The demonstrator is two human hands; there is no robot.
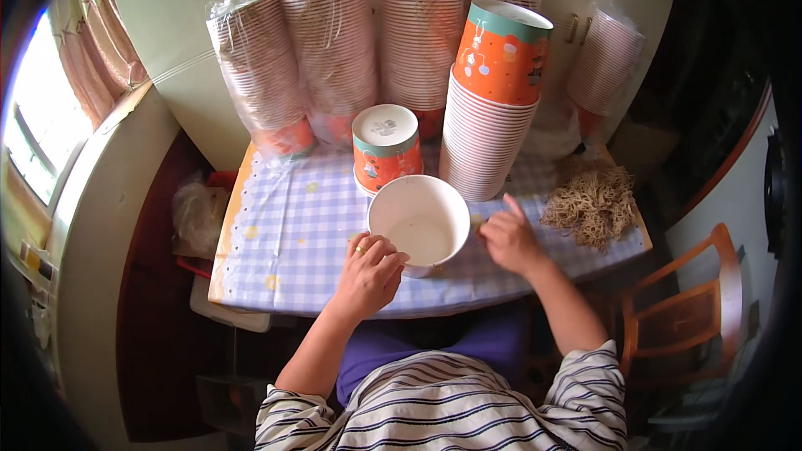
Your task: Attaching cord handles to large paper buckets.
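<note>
A white-lined paper tub [419, 217] stands mouth up near the table's front edge, slightly tilted toward me. My left hand [372, 271] grips its near left rim, fingers over the edge and a ring on one finger. Just right of the tub is my right hand [510, 240], apart from it, one finger stretched out and the others loosely bent; I see nothing in it. Behind the tub sits an upside-down orange and green paper tub [386, 154]. To its right rises a tall stack of nested, upturned tubs [489, 138], with an orange printed tub [504, 54] on top.
A tangled heap of beige strings or bands [591, 205] lies on the table's right side. Several plastic-wrapped tub stacks [330, 50] line the back. The table has a blue checked cloth [288, 242]. A wooden chair [685, 313] stands at the right; a window [50, 108] is at the left.
</note>
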